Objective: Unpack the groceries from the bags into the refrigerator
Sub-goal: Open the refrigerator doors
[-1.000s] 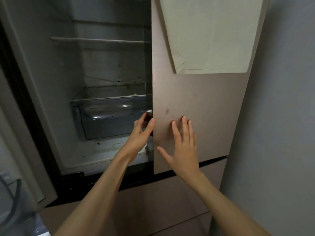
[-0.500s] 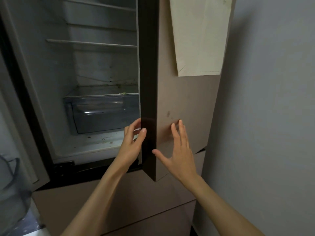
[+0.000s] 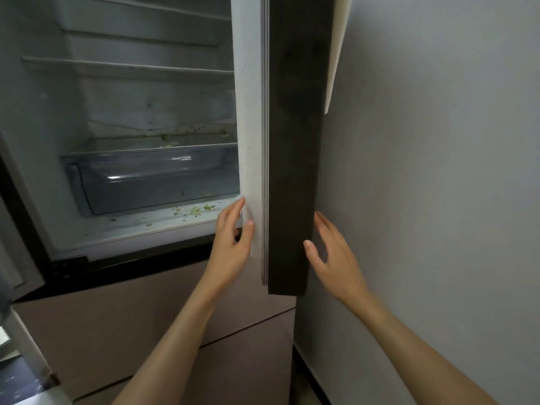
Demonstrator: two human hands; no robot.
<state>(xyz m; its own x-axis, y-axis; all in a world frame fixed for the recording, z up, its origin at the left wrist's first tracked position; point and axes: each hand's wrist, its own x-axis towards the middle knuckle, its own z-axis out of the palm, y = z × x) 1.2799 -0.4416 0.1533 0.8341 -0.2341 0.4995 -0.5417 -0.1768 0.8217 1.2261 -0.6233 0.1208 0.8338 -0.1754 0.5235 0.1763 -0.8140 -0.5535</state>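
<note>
Dark rigid refrigerator door [image 3: 292, 147] edge-on, swung wide between hands. Left hand [image 3: 232, 247] fingers straight, touching white gasket side; right hand [image 3: 336, 255] open beside outer face. Likely heavy, hinged; best held by edge. Groceries unseen.

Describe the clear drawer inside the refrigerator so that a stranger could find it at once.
Look into the open refrigerator, left of the door edge. Below the two white shelves sits the drawer, just above the crumb-strewn floor. Unlike the shelves, it is a see-through grey tub.
</note>
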